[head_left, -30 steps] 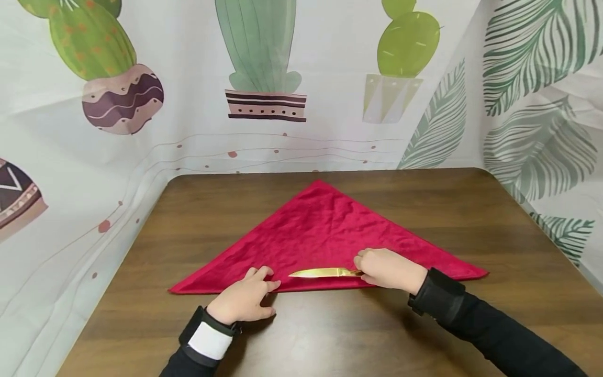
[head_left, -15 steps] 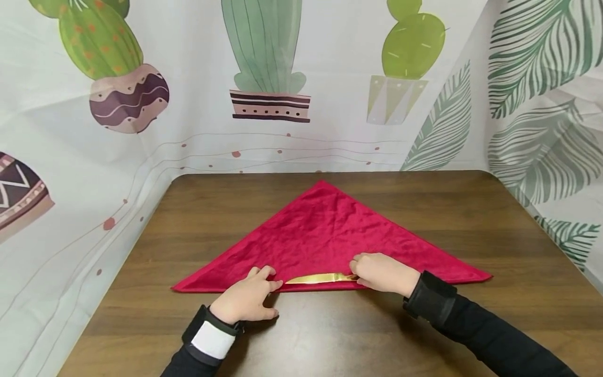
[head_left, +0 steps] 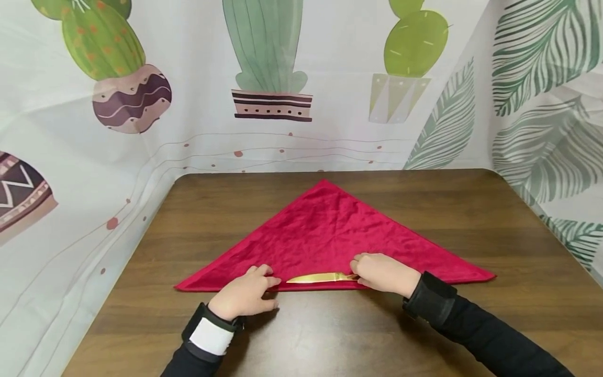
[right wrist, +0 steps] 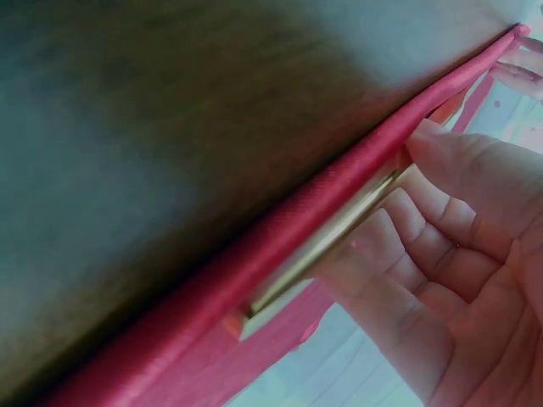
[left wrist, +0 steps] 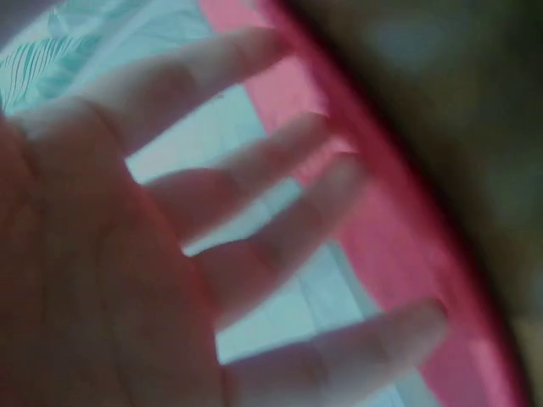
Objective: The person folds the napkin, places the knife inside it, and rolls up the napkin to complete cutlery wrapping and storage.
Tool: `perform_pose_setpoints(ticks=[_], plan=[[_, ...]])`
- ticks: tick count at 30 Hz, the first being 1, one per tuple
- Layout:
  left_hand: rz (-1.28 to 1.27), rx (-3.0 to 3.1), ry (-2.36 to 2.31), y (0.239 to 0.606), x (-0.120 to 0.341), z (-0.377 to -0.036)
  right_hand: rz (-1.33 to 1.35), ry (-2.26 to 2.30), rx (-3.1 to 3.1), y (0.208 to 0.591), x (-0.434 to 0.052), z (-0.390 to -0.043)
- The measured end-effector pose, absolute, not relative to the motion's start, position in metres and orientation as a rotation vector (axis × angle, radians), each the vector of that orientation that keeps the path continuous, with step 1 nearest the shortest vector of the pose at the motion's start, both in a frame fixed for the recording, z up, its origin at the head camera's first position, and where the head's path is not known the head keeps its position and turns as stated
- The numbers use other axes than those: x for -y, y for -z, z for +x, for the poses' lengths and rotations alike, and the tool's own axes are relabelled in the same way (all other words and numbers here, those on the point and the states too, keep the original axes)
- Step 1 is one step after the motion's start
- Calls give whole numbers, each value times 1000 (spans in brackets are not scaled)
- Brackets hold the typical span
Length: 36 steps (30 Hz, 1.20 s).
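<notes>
Red, soft woven cloth folded into a triangle (head_left: 325, 235) lies limp on the brown wooden table (head_left: 471, 209), its near hem curling over a stiff, slick golden knife (head_left: 320, 277) whose handle the right hand (head_left: 383, 272) pinches, while the left hand (head_left: 245, 296) presses spread fingers on the hem, likely the best hold.

wooden table (head_left: 471, 220), cactus-print backdrop (head_left: 264, 63) behind it.

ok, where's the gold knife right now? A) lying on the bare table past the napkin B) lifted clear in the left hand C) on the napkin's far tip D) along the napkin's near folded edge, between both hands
D: the gold knife lies along the near edge of the red napkin, between the left hand and the right hand, whose fingers are at its handle end.
</notes>
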<state>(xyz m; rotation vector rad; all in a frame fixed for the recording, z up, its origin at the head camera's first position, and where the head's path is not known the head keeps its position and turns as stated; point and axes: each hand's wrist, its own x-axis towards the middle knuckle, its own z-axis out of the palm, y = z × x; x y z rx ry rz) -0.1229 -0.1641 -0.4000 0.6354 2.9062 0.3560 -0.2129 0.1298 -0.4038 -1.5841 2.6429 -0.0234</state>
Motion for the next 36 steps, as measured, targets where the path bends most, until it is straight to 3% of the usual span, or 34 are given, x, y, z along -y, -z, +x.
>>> perform_pose_setpoints(ticks=[19,36], plan=[[-165,-2912,-441,371,287,-122,-1455,371,-2753,396,-152,-229],[-267,-2747,-529,386,308,-113,-1162,673,-2840,379,-183,-244]])
